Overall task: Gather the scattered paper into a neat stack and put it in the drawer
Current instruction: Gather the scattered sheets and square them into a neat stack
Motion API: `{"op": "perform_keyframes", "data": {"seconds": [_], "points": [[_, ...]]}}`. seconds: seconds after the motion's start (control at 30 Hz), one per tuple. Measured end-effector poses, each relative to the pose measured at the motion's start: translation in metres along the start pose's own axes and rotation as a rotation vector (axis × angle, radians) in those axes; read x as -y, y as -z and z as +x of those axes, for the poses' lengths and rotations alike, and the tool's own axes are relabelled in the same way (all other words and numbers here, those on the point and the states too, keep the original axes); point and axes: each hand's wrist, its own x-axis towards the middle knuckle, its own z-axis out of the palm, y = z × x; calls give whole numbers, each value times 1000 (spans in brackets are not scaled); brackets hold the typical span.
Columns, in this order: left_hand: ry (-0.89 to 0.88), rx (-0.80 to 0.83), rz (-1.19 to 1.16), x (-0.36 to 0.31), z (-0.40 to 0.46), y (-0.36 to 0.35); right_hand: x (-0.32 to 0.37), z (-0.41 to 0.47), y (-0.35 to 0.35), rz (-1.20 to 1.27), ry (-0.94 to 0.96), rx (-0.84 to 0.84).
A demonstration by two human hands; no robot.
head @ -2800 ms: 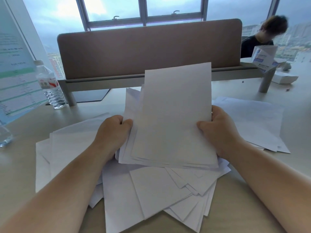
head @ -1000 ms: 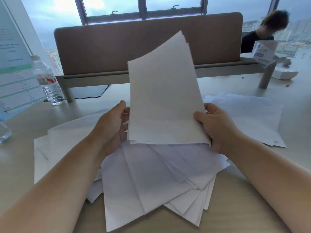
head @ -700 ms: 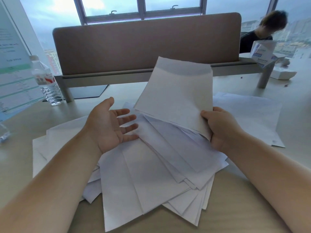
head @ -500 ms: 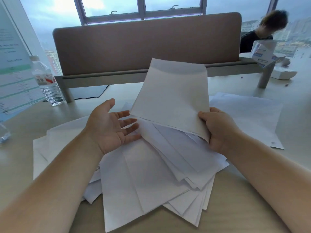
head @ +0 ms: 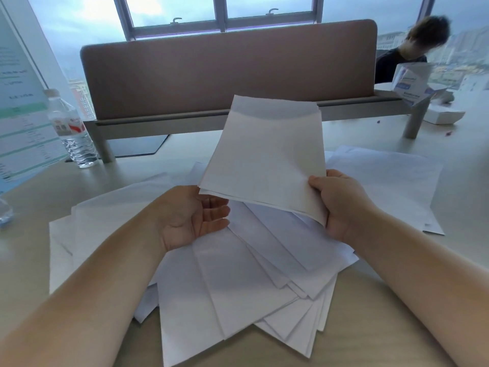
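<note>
White sheets lie fanned out in a loose pile [head: 238, 300] on the light wooden desk [head: 383, 327] in front of me. My right hand [head: 336, 205] pinches the near right corner of a small stack of sheets [head: 267, 160] and holds it tilted above the pile. My left hand [head: 193, 218] is palm up with straight fingers, just under the stack's near left corner. More sheets lie to the left [head: 87, 221] and to the right [head: 397, 186]. No drawer is in view.
A brown desk divider [head: 227, 72] stands across the back. A water bottle [head: 70, 131] and a printed sign [head: 18, 115] are at the left. A person [head: 418, 46] sits behind the divider at the right, near white boxes [head: 412, 83].
My left hand let go of the stack and opened palm up. The right hand alone lowered the stack from upright to a flatter tilt, then shifted it slightly left toward the left hand.
</note>
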Motion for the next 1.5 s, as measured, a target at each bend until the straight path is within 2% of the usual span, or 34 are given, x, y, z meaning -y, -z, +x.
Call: {"op": "perform_keyframes", "data": {"seconds": [0.23, 0.47, 0.7, 0.83, 1.07, 1.2, 1.5], "points": [[-18, 54, -50, 1, -4, -6, -2, 4, 1, -19, 9, -19], [97, 107, -27, -6, -12, -1, -2, 6, 0, -25, 15, -12], [34, 30, 487, 8, -14, -10, -4, 7, 1, -38, 20, -10], [-46, 0, 592, 15, -13, -15, -6, 8, 1, -57, 24, -6], [-163, 46, 302, 0, -9, -9, -6, 10, 2, -68, 20, -6], [-119, 107, 177, -6, -10, -6, -7, 12, 2, -74, 24, -10], [-106, 136, 23, -2, -13, -12, -9, 16, 3, -78, 27, -20]]}}
